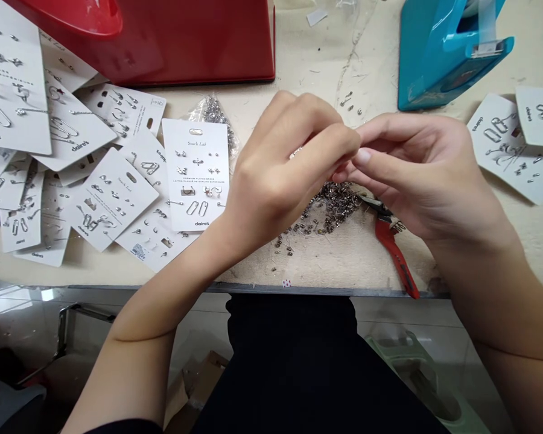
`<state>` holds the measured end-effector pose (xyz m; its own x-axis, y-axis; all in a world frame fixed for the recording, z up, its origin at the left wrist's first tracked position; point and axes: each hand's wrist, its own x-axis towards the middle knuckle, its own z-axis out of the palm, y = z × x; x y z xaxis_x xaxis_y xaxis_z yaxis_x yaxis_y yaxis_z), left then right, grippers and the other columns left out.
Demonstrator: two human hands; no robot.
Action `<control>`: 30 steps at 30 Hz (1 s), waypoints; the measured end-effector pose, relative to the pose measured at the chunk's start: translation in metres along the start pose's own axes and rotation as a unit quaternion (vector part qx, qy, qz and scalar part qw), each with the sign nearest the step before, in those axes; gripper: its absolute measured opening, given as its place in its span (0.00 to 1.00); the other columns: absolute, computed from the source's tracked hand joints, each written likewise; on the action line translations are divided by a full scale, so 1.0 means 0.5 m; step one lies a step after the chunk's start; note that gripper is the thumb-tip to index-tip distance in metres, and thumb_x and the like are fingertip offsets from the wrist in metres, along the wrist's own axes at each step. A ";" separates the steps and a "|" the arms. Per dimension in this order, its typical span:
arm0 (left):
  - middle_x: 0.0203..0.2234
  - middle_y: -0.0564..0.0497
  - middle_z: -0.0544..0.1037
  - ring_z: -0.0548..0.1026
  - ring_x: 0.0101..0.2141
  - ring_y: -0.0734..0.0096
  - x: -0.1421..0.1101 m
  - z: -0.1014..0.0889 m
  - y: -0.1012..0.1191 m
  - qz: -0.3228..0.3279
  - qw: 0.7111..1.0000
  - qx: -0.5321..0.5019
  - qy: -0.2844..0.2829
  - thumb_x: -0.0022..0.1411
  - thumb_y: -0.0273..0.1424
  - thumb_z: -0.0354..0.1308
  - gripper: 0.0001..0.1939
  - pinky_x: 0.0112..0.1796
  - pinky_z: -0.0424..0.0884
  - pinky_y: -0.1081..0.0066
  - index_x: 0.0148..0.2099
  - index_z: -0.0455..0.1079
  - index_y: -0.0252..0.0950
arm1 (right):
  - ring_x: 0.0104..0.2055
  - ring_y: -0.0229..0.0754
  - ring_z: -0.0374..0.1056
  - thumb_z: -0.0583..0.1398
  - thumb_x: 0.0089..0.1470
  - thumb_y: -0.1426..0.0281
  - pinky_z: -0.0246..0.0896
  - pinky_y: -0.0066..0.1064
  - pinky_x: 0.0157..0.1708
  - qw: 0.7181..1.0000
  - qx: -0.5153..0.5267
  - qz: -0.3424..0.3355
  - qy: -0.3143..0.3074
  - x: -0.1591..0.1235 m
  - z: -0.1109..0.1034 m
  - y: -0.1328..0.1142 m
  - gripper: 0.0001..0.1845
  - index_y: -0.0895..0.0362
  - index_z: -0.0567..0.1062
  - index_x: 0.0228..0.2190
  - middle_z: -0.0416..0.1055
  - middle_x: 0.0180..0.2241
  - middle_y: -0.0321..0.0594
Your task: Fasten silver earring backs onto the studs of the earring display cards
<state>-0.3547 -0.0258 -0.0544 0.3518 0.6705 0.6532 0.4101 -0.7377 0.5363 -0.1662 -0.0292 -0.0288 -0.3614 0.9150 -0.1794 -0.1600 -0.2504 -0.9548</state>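
My left hand (289,157) and my right hand (420,163) meet fingertip to fingertip over the table. Both are closed in a pinch; whatever lies between the fingers is too small or hidden to make out. Below them is a pile of tiny metal earring pieces (332,208), partly covered by my left hand. Red-handled pliers (393,250) lie beside the pile, under my right hand, their jaws towards the pieces. Left of my left wrist rests a white earring card (195,175) with several silver earrings on it.
Overlapping earring cards (108,208) cover the table's left side. A red metal machine or box (199,42) stands at the back, a blue tape dispenser (443,60) at back right. More earring cards (502,150) lie at the right. A clear bag of metal pieces (215,114) sits behind the cards.
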 end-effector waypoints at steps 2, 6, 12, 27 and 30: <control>0.34 0.52 0.75 0.80 0.48 0.60 -0.007 0.011 -0.015 -0.022 0.999 -0.038 0.007 0.75 0.46 0.46 0.21 0.46 0.80 0.56 0.42 0.75 0.39 | 0.34 0.34 0.75 0.69 0.54 0.74 0.77 0.28 0.41 1.000 0.000 0.002 0.003 0.000 0.000 0.001 0.03 0.55 0.82 0.33 0.77 0.29 0.35; 0.35 0.52 0.75 0.79 0.51 0.59 -0.010 0.020 -0.012 -0.062 0.997 -0.051 0.012 0.74 0.46 0.47 0.20 0.47 0.80 0.57 0.41 0.75 0.40 | 0.32 0.33 0.74 0.69 0.54 0.75 0.76 0.27 0.40 1.000 -0.005 0.002 0.012 0.000 0.001 0.003 0.03 0.56 0.81 0.32 0.76 0.28 0.34; 0.31 0.53 0.76 0.81 0.46 0.61 -0.002 0.015 -0.006 -0.050 0.997 -0.051 0.029 0.75 0.40 0.49 0.18 0.47 0.79 0.55 0.38 0.76 0.39 | 0.31 0.32 0.73 0.66 0.55 0.77 0.72 0.25 0.35 0.998 -0.048 -0.047 0.013 -0.003 0.003 0.003 0.05 0.56 0.81 0.31 0.76 0.28 0.34; 0.30 0.53 0.77 0.80 0.35 0.64 0.003 0.004 -0.007 0.074 0.995 0.012 0.071 0.67 0.48 0.59 0.18 0.42 0.78 0.55 0.40 0.75 0.39 | 0.28 0.30 0.73 0.68 0.56 0.71 0.74 0.21 0.32 0.998 0.027 -0.002 -0.051 0.001 0.001 -0.001 0.04 0.56 0.78 0.29 0.76 0.27 0.32; 0.30 0.52 0.75 0.80 0.44 0.55 -0.007 0.013 -0.015 0.008 0.997 -0.051 0.049 0.66 0.56 0.56 0.24 0.48 0.76 0.44 0.41 0.76 0.40 | 0.28 0.30 0.72 0.70 0.54 0.70 0.74 0.20 0.32 0.998 0.031 0.017 -0.048 0.002 0.003 -0.006 0.06 0.56 0.78 0.29 0.76 0.26 0.32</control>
<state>-0.3536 -0.0221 -0.0640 0.2711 0.6508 0.7092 0.3160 -0.7561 0.5731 -0.1676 -0.0280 -0.0255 -0.4538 0.8718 -0.1845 -0.2021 -0.3023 -0.9315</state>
